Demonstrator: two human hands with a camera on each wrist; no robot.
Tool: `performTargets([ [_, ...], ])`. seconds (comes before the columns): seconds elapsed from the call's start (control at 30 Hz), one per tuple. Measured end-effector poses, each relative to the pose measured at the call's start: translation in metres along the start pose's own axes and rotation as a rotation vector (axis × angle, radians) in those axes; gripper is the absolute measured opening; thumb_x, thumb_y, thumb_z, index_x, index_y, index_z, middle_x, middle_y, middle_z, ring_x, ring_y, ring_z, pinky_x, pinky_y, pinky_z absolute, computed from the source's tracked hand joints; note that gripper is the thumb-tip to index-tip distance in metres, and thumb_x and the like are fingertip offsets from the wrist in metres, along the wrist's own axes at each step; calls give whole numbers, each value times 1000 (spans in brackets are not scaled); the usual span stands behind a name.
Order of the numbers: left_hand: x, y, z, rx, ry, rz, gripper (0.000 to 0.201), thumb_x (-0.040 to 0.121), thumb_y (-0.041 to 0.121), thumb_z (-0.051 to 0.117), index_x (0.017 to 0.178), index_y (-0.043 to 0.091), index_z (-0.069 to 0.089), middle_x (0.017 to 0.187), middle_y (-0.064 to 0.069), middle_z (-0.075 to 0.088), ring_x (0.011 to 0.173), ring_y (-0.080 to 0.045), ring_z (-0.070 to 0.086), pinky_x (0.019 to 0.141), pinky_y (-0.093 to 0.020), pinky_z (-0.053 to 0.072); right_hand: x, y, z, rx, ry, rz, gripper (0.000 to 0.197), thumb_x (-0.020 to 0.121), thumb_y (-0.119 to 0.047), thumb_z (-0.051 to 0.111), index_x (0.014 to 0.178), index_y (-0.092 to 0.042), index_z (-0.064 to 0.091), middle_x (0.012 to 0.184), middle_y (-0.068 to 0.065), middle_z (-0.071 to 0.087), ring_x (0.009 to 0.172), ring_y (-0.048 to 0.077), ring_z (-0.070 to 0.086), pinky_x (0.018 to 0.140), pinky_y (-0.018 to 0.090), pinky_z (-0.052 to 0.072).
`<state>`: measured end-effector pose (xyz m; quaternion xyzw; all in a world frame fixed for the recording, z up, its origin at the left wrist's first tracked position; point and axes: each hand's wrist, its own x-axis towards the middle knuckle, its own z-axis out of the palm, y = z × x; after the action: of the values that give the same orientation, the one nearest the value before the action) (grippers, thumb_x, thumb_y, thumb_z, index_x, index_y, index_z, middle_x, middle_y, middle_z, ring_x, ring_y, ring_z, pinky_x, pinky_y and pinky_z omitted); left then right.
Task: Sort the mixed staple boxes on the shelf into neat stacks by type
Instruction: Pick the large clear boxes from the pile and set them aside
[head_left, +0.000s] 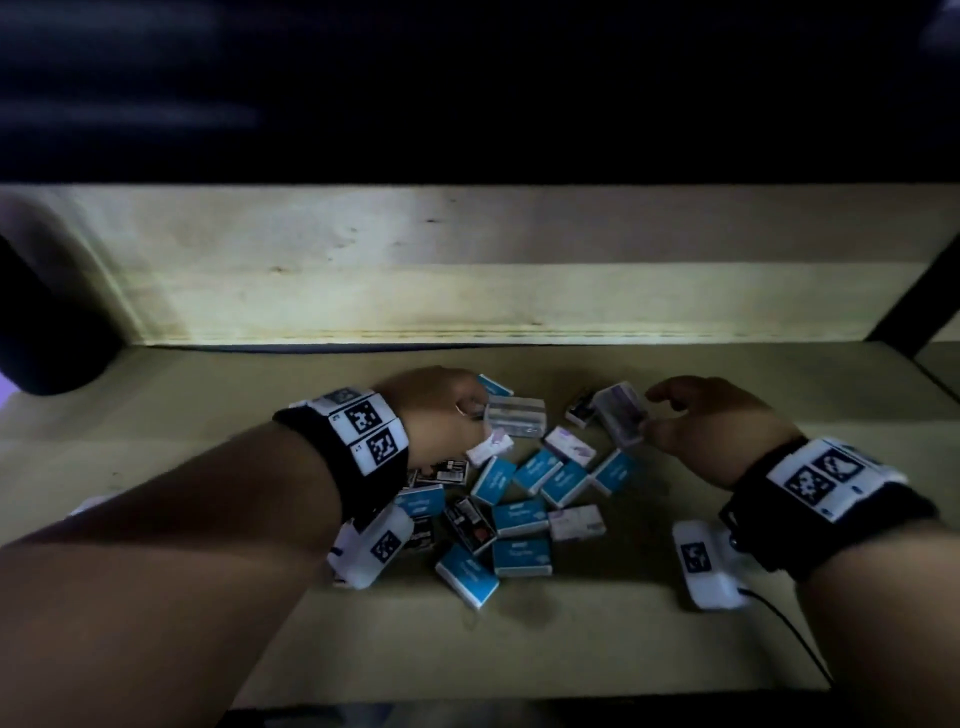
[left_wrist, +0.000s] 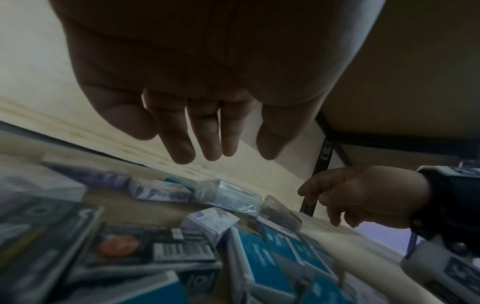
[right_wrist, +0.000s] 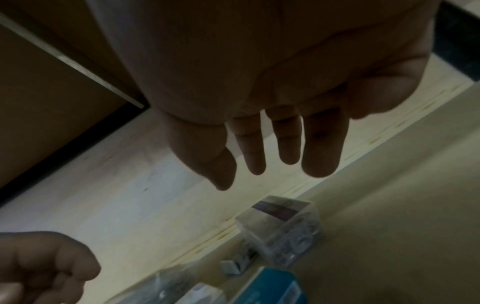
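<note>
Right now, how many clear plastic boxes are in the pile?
2. One clear box lies by the left hand; a second clear box sits by the right hand. More may lie hidden.

Teal-and-white boxes (head_left: 521, 517), lilac-white boxes (head_left: 576, 523), black boxes (head_left: 470, 524), clear cases (head_left: 515, 416), pale wooden shelf (head_left: 208, 395).

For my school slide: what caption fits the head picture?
Two open hands reach over mixed staple boxes on a shelf.

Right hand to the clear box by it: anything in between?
Nothing visible. The right hand hangs open just right of the clear box, fingers above it with only bare shelf around. The black box lies on its far, left side.
</note>
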<state>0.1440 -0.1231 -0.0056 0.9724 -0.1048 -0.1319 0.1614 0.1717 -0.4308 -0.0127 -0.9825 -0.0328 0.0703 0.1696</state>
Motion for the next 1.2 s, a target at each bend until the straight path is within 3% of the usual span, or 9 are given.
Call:
performTargets([
  [0.07, 15, 2, 1, 4, -13, -16, 35, 88, 44, 59, 112, 19, 67, 112, -5, 68, 98, -26, 64, 87, -39, 54, 7, 4, 1, -19, -24, 5, 52, 79, -49, 71, 126, -32, 61, 121, 1, 64, 93, 18, 58, 76, 28, 44],
  [0.17, 32, 4, 5, 19, 5, -36, 53, 88, 46, 61, 136, 26, 56, 132, 0, 61, 114, -21, 59, 92, -27, 46, 17, 6, 4, -51, -63, 15, 57, 81, -48, 68, 133, -30, 55, 126, 2, 62, 103, 21, 60, 81, 31, 47],
  [0.27, 46, 6, 10, 59, 13, -47, 60, 85, 50, 59, 140, 27, 52, 138, 0, 58, 117, -21, 57, 87, -24, 40, 24, 4, 6, -41, -100, 34, 58, 77, -48, 71, 130, -31, 55, 118, -3, 62, 90, 15, 56, 67, 28, 43],
  [0.37, 56, 7, 10, 103, -15, -56, 55, 81, 56, 55, 129, 29, 58, 127, -2, 63, 100, -20, 60, 79, -26, 44, 30, 2, 8, -24, -131, 47, 46, 75, -47, 71, 117, -32, 59, 96, -9, 58, 79, 9, 54, 57, 25, 38],
  [0.53, 62, 10, 13, 168, -67, -78, 57, 86, 63, 50, 122, 22, 62, 108, -2, 67, 89, -22, 62, 71, -28, 47, 35, 1, 11, -41, -185, 39, 30, 74, -48, 65, 94, -26, 68, 84, -4, 66, 76, 15, 62, 60, 31, 46],
  [0.67, 64, 13, 17, 170, -66, -88, 47, 86, 62, 49, 69, 18, 55, 70, 1, 63, 63, -18, 60, 54, -27, 40, 35, -1, 14, -39, -176, 37, 24, 75, -46, 68, 89, -26, 66, 82, -4, 66, 73, 14, 62, 56, 28, 42],
  [0.83, 61, 10, 22, 89, -24, -86, 48, 70, 72, 56, 85, 26, 55, 88, 0, 64, 77, -19, 61, 74, -34, 53, 31, -2, 17, 13, -114, 77, 38, 69, -50, 76, 93, -32, 53, 84, -6, 60, 74, 13, 58, 54, 28, 38],
  [1.0, 57, 12, 28, 13, 8, -79, 48, 75, 59, 72, 99, 31, 41, 85, 10, 51, 73, -8, 50, 55, -26, 32, 22, -4, 13, 40, -77, 76, 34, 77, -43, 74, 97, -27, 52, 88, -3, 58, 76, 14, 56, 55, 29, 37],
  [1.2, 44, 12, 34, -146, 77, -78, 53, 70, 43, 82, 95, 35, 37, 86, 4, 62, 71, -11, 60, 53, -25, 42, 0, -6, 17, 204, -17, 39, 39, 79, -42, 73, 109, -34, 50, 95, -7, 63, 79, 11, 62, 60, 26, 47],
])
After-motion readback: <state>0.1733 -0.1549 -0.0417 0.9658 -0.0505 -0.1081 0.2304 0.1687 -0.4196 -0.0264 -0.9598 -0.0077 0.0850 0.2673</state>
